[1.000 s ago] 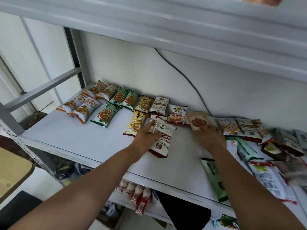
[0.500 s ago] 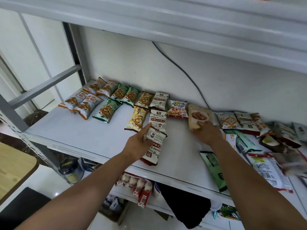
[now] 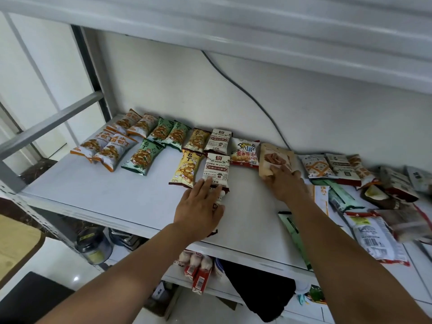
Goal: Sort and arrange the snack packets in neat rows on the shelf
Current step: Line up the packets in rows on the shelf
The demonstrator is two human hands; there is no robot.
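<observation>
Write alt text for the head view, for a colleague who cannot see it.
A person's left hand presses flat on a white-and-red packet on the shelf, while the right hand holds a tan pouch near the back wall. Sorted rows lie left, an unsorted heap right.

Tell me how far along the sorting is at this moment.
Done: orange packets, green packets and yellow packets lie in two rows at the left of the shelf. In hand: the left hand presses a white-and-red packet flat in its column, and the right hand holds a tan pouch at the row's end. Left: the jumbled packets on the right.
</observation>
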